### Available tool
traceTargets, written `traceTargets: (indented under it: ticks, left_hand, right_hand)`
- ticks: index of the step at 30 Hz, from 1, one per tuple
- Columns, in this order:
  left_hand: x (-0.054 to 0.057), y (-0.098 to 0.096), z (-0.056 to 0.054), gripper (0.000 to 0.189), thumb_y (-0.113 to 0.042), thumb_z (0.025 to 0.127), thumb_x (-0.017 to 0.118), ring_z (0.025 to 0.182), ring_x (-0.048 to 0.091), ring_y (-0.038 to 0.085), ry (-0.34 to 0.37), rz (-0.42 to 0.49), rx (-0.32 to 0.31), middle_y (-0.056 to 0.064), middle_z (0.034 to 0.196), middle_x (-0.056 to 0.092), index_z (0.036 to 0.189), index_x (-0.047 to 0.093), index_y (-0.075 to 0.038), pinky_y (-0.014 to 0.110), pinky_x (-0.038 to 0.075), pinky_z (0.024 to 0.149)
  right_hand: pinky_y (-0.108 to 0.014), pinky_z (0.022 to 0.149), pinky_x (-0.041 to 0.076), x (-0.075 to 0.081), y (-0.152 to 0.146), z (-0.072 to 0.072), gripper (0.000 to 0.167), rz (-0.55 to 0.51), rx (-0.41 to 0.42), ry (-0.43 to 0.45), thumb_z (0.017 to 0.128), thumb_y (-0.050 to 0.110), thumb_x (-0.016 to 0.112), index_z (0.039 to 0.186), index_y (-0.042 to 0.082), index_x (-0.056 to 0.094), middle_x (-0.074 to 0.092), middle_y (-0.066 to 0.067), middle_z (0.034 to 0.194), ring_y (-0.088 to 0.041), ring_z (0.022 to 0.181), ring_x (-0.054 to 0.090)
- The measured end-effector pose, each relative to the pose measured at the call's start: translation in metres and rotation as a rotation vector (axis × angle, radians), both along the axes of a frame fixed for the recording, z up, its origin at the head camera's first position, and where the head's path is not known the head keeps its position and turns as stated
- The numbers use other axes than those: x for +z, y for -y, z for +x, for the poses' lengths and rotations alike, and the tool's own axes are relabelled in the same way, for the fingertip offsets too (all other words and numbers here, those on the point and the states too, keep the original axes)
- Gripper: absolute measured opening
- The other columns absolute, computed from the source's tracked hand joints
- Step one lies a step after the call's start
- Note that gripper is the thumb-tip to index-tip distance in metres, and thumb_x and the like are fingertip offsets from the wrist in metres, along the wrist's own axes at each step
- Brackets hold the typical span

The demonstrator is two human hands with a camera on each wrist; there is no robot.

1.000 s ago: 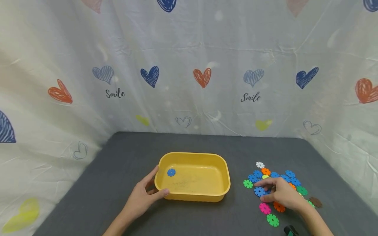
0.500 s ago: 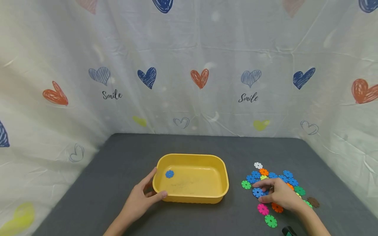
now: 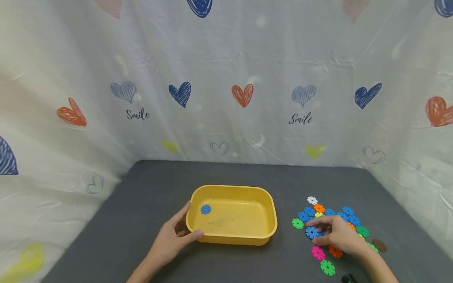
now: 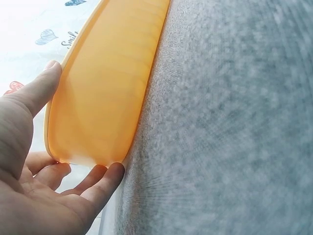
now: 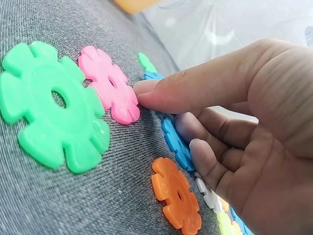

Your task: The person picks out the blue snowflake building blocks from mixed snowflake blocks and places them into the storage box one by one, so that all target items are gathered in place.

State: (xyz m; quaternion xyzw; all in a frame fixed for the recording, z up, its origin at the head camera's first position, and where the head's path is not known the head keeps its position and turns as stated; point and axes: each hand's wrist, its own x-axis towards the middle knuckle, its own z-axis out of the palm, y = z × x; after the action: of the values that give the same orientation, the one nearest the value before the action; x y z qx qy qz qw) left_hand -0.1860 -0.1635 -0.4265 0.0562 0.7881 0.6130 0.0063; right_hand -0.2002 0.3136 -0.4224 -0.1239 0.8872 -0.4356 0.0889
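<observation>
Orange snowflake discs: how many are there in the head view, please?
3: an orange disc by the white disc, one beyond the right hand, one beside the pink disc; more may be hidden.

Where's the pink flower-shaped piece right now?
In the head view, the pink piece lies right of the yellow tray, on the grey table, just left of an orange piece and beyond the nearest green piece.

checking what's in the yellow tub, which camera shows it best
The head view: it shows the yellow tub nearly whole, plus the blue disc inside. The left wrist view shows only its outside, gripped by the left hand; the right wrist view catches just a piece at the top edge.
</observation>
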Motion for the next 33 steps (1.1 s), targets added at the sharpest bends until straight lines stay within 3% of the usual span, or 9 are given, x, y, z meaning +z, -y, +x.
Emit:
traceTargets:
  ticks: [16,33]
  left_hand:
    - [-0.001,-0.001,0.002,0.092,-0.027,0.078,0.086,0.122,0.055,0.025,0.023,0.025,-0.003,0.009,0.143,0.049,0.154,0.034,-0.025,0.03,0.055,0.087]
    - [-0.001,0.0,0.001,0.092,-0.027,0.079,0.086,0.123,0.054,0.026,-0.012,0.0,-0.007,0.009,0.145,0.048,0.154,0.034,-0.022,0.031,0.054,0.089]
  right_hand:
    - [-0.03,0.06,0.052,0.004,0.003,0.005,0.045,0.008,-0.089,-0.028,0.075,0.02,0.087,0.114,0.005,0.072,0.064,-0.007,0.096,-0.021,0.082,0.058]
    - [-0.03,0.054,0.049,0.007,0.016,0.007,0.049,-0.011,-0.224,-0.037,0.072,0.017,0.089,0.115,0.002,0.071,0.062,-0.007,0.085,-0.023,0.079,0.057]
